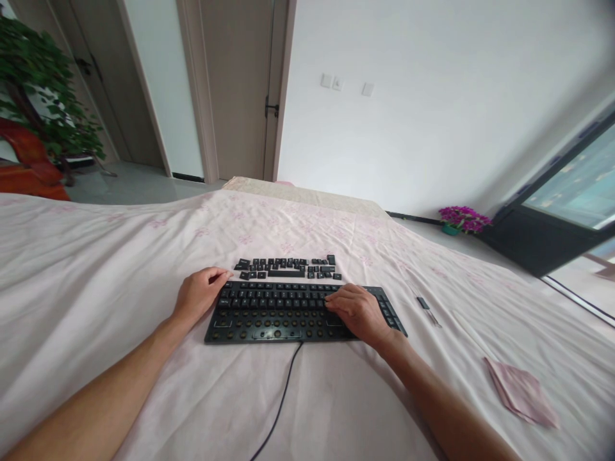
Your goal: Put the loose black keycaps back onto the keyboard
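A black keyboard (277,333) lies on the pink cloth, its cable running toward me. Keycaps fill its upper rows; the lower rows are bare, with the key seats showing. Beyond its far edge, loose black keycaps (286,273) lie in rows, a long space bar among them. Curled at the keyboard's far left corner is my left hand (199,294), thumb and fingers close together; what they grip, if anything, is hidden. My right hand (359,312) lies over the right part of the keyboard, fingers bent together with tips at the keycaps; anything between them is hidden.
A small tool with a dark handle and metal wires (427,310) lies right of the keyboard. Farther right is a folded pink cloth (521,392). The patterned bedspread-like cover (120,256) is wrinkled. Doors, a plant (43,83) and purple flowers (464,219) stand beyond.
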`<state>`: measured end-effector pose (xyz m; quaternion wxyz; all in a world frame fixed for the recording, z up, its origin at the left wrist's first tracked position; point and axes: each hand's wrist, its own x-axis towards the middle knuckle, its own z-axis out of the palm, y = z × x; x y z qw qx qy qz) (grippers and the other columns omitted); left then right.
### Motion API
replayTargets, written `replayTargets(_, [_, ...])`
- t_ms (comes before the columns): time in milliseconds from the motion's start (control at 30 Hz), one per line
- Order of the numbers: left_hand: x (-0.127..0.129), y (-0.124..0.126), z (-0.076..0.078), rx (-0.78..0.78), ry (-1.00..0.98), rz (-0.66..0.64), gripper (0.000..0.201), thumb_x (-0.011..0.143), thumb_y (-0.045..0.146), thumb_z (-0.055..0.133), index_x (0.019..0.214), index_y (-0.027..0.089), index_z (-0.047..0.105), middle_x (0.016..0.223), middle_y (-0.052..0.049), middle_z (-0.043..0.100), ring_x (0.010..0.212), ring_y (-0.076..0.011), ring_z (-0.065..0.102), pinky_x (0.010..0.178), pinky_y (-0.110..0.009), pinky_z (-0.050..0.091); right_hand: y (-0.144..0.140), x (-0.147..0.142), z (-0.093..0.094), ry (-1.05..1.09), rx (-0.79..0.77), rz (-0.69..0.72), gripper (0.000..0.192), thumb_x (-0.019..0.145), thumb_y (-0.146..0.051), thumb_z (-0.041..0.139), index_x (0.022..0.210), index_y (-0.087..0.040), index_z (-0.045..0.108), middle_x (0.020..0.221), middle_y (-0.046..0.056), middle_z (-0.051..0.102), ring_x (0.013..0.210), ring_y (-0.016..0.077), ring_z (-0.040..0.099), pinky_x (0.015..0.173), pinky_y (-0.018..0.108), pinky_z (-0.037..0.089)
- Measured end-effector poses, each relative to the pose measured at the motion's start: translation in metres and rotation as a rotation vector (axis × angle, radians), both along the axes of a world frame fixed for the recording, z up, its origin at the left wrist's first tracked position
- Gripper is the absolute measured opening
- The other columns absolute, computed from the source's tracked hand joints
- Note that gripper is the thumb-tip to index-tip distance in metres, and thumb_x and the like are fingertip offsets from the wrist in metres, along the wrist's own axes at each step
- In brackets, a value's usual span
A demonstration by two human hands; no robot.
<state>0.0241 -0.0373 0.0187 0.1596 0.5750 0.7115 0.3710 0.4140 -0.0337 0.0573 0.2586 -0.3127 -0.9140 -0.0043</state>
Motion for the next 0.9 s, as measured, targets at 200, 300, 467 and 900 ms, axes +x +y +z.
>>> replayTargets(200, [0.0,0.0,0.001,0.0,0.008,0.004,0.035,0.084,0.053,0.054,0.088,0.027,0.075,0.097,0.001,0.078,0.089,-0.0219,0.069,0.076,-0.025,0.047,0.0,0.0,-0.001,0.038,-0.017,0.013,0.022,0.095,-0.02,0.056,0.092,-0.027,0.076,0.1,0.004,0.075,0.093,0.0211,0.065,0.082,0.037,0.051])
replayTargets(300, [-0.001,0.001,0.0,-0.002,0.013,0.001,0.035,0.084,0.053,0.053,0.089,0.027,0.076,0.098,0.001,0.078,0.089,-0.0218,0.069,0.077,-0.026,0.047,0.0,0.001,-0.003,0.084,-0.035,-0.003,0.022,0.094,-0.018,0.056,0.09,-0.027,0.076,0.097,0.005,0.074,0.091,0.0207,0.062,0.082,0.037,0.052])
replayTargets(467, [-0.001,0.001,-0.001,-0.007,0.013,0.0,0.036,0.084,0.054,0.053,0.09,0.027,0.076,0.099,0.0,0.078,0.089,-0.0218,0.069,0.079,-0.027,0.047,0.0,-0.001,-0.003,0.092,-0.063,0.03,0.023,0.095,-0.017,0.054,0.089,-0.025,0.075,0.092,0.005,0.072,0.087,0.0198,0.06,0.079,0.036,0.052])
replayTargets(900, [-0.001,0.001,0.001,-0.01,0.021,0.003,0.035,0.084,0.053,0.053,0.091,0.028,0.076,0.1,0.0,0.078,0.091,-0.0222,0.069,0.078,-0.027,0.047,-0.005,-0.002,-0.013,0.113,-0.072,-0.024,0.025,0.097,-0.021,0.051,0.095,-0.026,0.075,0.103,0.007,0.074,0.093,0.0209,0.066,0.082,0.038,0.056])
